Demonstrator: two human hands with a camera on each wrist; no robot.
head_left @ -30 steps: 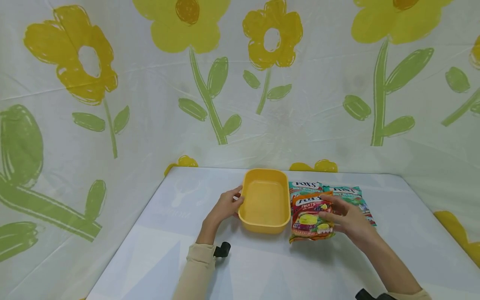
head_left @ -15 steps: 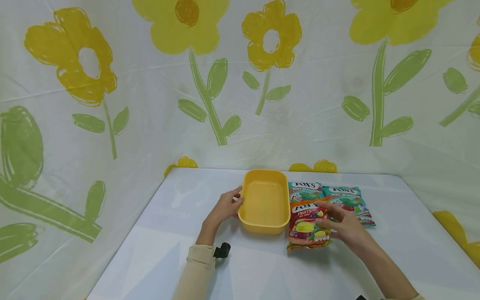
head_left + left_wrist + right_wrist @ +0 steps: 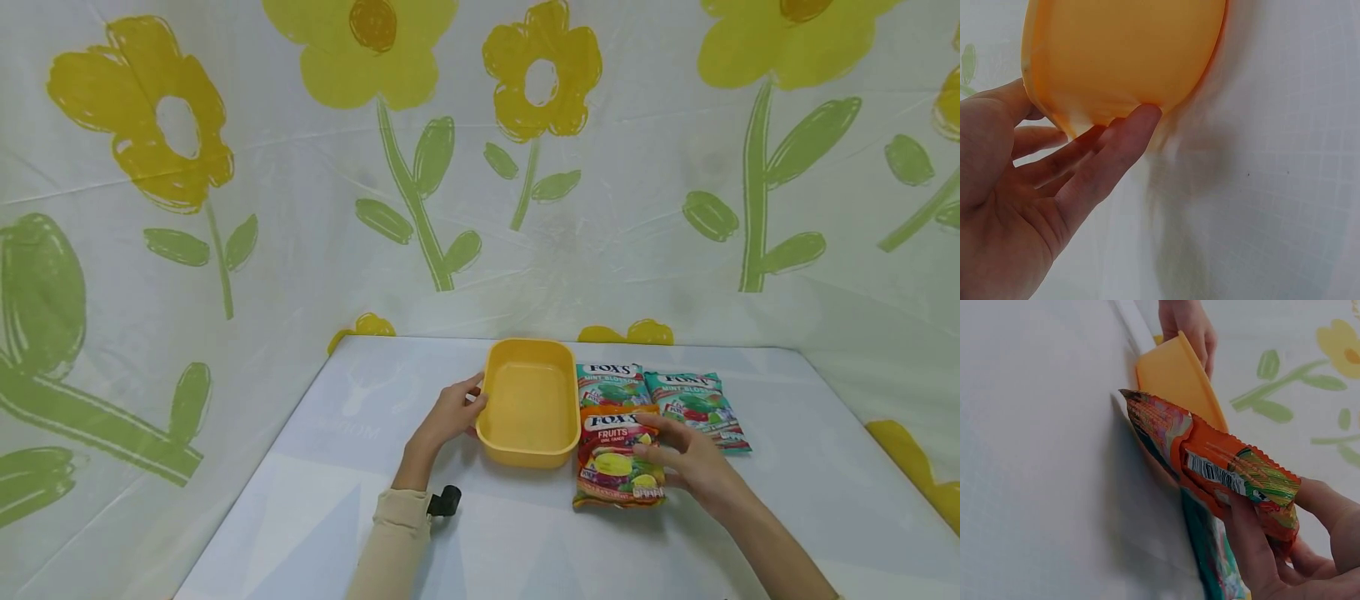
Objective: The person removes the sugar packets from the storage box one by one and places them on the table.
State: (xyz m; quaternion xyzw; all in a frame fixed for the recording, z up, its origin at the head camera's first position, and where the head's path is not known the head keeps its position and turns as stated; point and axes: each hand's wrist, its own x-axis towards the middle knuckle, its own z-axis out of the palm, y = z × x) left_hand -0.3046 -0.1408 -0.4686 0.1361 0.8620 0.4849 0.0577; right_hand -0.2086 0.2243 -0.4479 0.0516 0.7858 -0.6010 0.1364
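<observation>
In the head view my left hand (image 3: 448, 412) grips the left wall of a yellow plastic tub (image 3: 528, 404). The left wrist view has the thumb at the tub's rim (image 3: 1027, 56) and the fingers against its outer wall. To the tub's right, my right hand (image 3: 693, 462) holds a red and orange bag of fruit candy (image 3: 615, 462) by its right edge. In the right wrist view the candy bag (image 3: 1210, 462) is tilted and held off the table, thumb and fingers on opposite faces. It hides the lower part of a teal mint candy bag (image 3: 611, 387) behind it.
Another teal mint candy bag (image 3: 697, 408) lies on the white table (image 3: 315, 500), right of the first. A flower-print cloth (image 3: 615, 208) hangs behind the table and along its left side. The tub's inside shows only its bare yellow floor.
The fruit candy bag, in my right hand, has come toward me and slightly left, uncovering more of the mint bags. My left hand and the tub stay in place.
</observation>
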